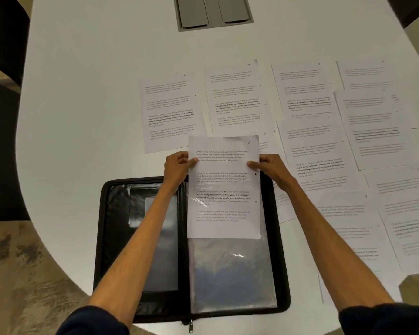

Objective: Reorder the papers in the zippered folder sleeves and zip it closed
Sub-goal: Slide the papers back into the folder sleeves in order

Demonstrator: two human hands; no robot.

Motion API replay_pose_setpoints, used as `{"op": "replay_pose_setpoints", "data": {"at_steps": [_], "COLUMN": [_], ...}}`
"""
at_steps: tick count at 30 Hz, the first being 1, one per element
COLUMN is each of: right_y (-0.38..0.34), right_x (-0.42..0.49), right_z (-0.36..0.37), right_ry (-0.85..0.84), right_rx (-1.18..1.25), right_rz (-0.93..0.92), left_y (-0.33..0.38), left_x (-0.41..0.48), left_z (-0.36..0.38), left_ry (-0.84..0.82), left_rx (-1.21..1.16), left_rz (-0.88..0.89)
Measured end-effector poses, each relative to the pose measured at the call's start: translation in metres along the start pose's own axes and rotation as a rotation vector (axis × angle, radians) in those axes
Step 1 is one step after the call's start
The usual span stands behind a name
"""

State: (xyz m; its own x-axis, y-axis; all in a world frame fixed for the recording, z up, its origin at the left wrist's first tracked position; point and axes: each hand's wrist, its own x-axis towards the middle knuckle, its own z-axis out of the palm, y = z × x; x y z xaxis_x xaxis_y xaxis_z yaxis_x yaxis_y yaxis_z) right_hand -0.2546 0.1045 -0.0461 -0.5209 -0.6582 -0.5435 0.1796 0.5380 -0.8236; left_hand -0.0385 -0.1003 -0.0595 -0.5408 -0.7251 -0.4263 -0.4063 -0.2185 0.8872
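A black zippered folder (107,238) lies open on the white table in front of me. Its right half carries a stack of clear plastic sleeves (232,276). A printed sheet (224,187) marked 1 at its top corner stands partway inside the top sleeve, its upper part sticking out beyond the folder's far edge. My left hand (177,168) pinches the sheet's left edge. My right hand (267,169) pinches its right edge. The zip pull (191,327) hangs at the folder's near edge.
Several numbered printed sheets lie spread over the table, sheet 2 (171,112) and sheet 3 (237,100) beyond the folder, others overlapping to the right (336,146). A grey cable hatch (214,12) sits at the far middle. Dark chairs stand at the left and far right.
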Motion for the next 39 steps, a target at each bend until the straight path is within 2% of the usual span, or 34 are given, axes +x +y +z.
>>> {"op": "replay_pose_setpoints", "data": {"at_steps": [4,7,13,20,26,30,39], "right_y": [-0.014,-0.017,-0.006,-0.01,-0.015,-0.007,-0.007], "right_x": [0.002,0.006,0.003,0.001,0.006,0.002,0.0], "right_z": [0.003,0.007,0.004,-0.004,-0.001,0.0,-0.004], "right_ry": [0.073,0.097,0.027,-0.023,0.045,-0.001,-0.008], "right_rx": [0.096,0.077,-0.061,-0.091,-0.065,-0.181,-0.239], "right_rz": [-0.057,-0.08,-0.027,-0.028,-0.089,-0.099,-0.088], "left_y": [-0.008,-0.015,-0.014,-0.003,-0.015,-0.017,-0.008], "left_x": [-0.007,-0.013,-0.018,-0.011,-0.018,-0.018,-0.012], "left_z": [-0.003,-0.008,-0.017,-0.009,-0.014,-0.019,-0.013], "left_ry": [-0.038,-0.044,-0.085,-0.051,-0.122,-0.149,-0.116], "left_rx": [0.063,0.125,0.145,0.02,0.156,0.255,0.535], "left_rz": [-0.012,0.006,0.013,-0.01,-0.035,0.059,0.195]}}
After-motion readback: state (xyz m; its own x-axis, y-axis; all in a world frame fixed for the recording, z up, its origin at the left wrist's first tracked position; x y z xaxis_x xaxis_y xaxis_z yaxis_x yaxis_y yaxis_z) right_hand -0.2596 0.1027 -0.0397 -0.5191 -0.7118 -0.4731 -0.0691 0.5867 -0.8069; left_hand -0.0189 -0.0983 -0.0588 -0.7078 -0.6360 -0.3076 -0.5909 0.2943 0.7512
